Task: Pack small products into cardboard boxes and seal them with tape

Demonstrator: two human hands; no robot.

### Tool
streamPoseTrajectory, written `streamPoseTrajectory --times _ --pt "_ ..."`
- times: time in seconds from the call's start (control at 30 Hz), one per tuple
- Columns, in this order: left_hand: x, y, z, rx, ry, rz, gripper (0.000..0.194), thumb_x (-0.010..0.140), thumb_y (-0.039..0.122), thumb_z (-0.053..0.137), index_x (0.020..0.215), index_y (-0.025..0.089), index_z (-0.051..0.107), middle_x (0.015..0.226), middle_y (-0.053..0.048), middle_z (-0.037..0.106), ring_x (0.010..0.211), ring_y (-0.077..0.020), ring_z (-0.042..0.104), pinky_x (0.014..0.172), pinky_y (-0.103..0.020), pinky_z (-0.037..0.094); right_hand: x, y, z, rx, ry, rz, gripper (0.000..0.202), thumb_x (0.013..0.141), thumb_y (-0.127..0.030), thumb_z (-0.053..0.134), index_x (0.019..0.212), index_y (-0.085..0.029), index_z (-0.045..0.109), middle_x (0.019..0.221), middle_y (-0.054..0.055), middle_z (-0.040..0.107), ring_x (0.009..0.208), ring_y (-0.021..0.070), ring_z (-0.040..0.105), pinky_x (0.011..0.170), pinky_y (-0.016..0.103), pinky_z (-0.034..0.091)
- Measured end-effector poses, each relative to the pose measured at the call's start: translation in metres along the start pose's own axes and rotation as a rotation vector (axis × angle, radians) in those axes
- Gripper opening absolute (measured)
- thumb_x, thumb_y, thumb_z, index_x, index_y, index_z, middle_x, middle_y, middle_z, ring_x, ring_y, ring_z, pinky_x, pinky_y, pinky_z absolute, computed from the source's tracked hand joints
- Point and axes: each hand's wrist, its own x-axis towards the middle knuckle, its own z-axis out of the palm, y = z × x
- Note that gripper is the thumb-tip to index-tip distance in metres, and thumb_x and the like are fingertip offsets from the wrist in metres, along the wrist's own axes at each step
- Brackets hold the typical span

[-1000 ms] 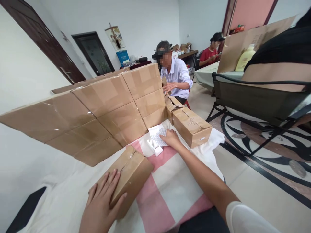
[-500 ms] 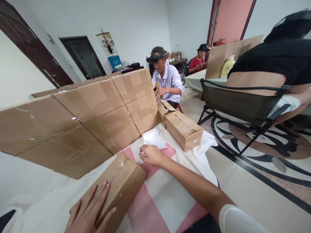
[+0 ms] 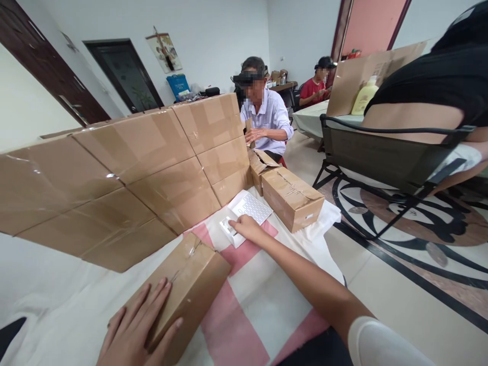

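My left hand (image 3: 139, 320) lies flat with fingers spread on top of a closed cardboard box (image 3: 190, 274), which rests on the cloth in front of me. My right hand (image 3: 246, 227) is stretched forward, its fingers closed at the edge of a small white packet (image 3: 237, 240) with a greyish patch on its face. Whether the packet is lifted or lies on the cloth, I cannot tell. Right beside it is a white sheet (image 3: 255, 207) printed with rows of small outlined labels.
Stacked, taped cardboard boxes (image 3: 152, 173) form a wall at the left. Two more boxes stand at the right, one closed (image 3: 293, 195), one with torn flaps (image 3: 263, 161). A person (image 3: 263, 109) sits behind them. Another person bends over a folding chair (image 3: 389, 152).
My right hand has shifted slightly right, and more of the white packet shows at its fingers. My left hand stays on the box. The view has tilted slightly.
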Motion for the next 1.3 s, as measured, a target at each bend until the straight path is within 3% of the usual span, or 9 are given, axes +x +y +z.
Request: streamPoseTrajectory --times 0.17,0.27,0.4,0.6,0.77,0.87,1.0,1.3 --pt "0.000 0.003 -0.002 0.009 0.020 0.006 0.070 0.085 0.061 0.059 0.150 0.042 0.042 0.153 0.000 0.051 0.142 -0.0360 0.044 0.111 -0.056 0.034 0.007 0.000 -0.012 0.385 -0.206 0.239 0.040 0.093 -0.048 0.054 0.075 -0.014 0.063 0.052 -0.003 0.042 0.042 0.0103 0.039 0.044 0.026 0.026" --pt "0.000 0.005 -0.002 0.059 0.023 0.031 0.070 0.087 0.061 0.057 0.152 0.040 0.041 0.153 -0.001 0.050 0.143 -0.0343 0.043 0.111 -0.054 0.033 0.010 0.003 -0.014 0.498 -0.318 0.277 0.038 0.091 -0.047 0.057 0.079 -0.012 0.066 0.052 -0.007 0.032 0.038 0.0064 0.026 0.039 0.023 0.016" --pt "-0.001 0.007 -0.003 0.131 -0.012 0.024 0.067 0.090 0.058 0.054 0.152 0.036 0.041 0.153 -0.001 0.051 0.144 -0.0314 0.043 0.114 -0.050 0.032 0.010 0.003 -0.011 0.622 -0.442 0.323 0.033 0.092 -0.040 0.059 0.081 -0.010 0.067 0.054 -0.009 0.030 0.038 0.0037 0.019 0.036 0.019 0.012" --pt "0.000 0.007 -0.004 0.195 0.027 0.061 0.068 0.091 0.056 0.054 0.154 0.037 0.037 0.153 0.000 0.050 0.143 -0.0313 0.045 0.112 -0.051 0.036 0.003 -0.002 -0.006 0.490 -0.370 0.286 0.023 0.083 -0.020 0.066 0.066 -0.016 0.051 0.047 -0.006 0.038 0.037 0.0053 0.031 0.033 0.017 0.020" --pt "0.000 0.006 -0.003 0.193 0.048 0.070 0.067 0.090 0.057 0.055 0.152 0.039 0.040 0.151 0.000 0.053 0.141 -0.0321 0.048 0.111 -0.053 0.038 0.001 -0.005 -0.004 0.509 -0.344 0.283 0.019 0.087 -0.021 0.064 0.072 -0.015 0.055 0.048 -0.005 0.042 0.042 0.0093 0.044 0.044 0.024 0.052" --pt "-0.001 0.003 -0.001 0.155 0.038 0.053 0.067 0.088 0.059 0.056 0.150 0.039 0.044 0.150 0.000 0.054 0.138 -0.0329 0.050 0.111 -0.053 0.039 0.004 -0.003 -0.003 0.582 -0.340 0.278 0.022 0.091 -0.025 0.061 0.073 -0.015 0.055 0.049 -0.007 0.038 0.042 0.0088 0.040 0.051 0.031 0.060" --pt "-0.001 0.003 0.001 0.127 0.041 0.041 0.067 0.086 0.060 0.057 0.148 0.039 0.047 0.149 0.000 0.056 0.138 -0.0337 0.050 0.111 -0.054 0.040 0.006 -0.001 0.000 0.630 -0.324 0.273 0.025 0.094 -0.030 0.058 0.074 -0.016 0.054 0.051 -0.007 0.037 0.044 0.0090 0.037 0.054 0.040 0.063" --pt "0.000 0.024 -0.007 0.101 0.106 0.037 0.059 0.091 0.056 0.052 0.146 0.038 0.045 0.147 -0.001 0.058 0.138 -0.0315 0.050 0.112 -0.055 0.037 -0.001 -0.006 0.002 0.525 -0.255 0.253 0.026 0.089 -0.032 0.065 0.072 -0.017 0.051 0.055 -0.006 0.034 0.051 0.0127 0.047 0.050 0.039 0.062"
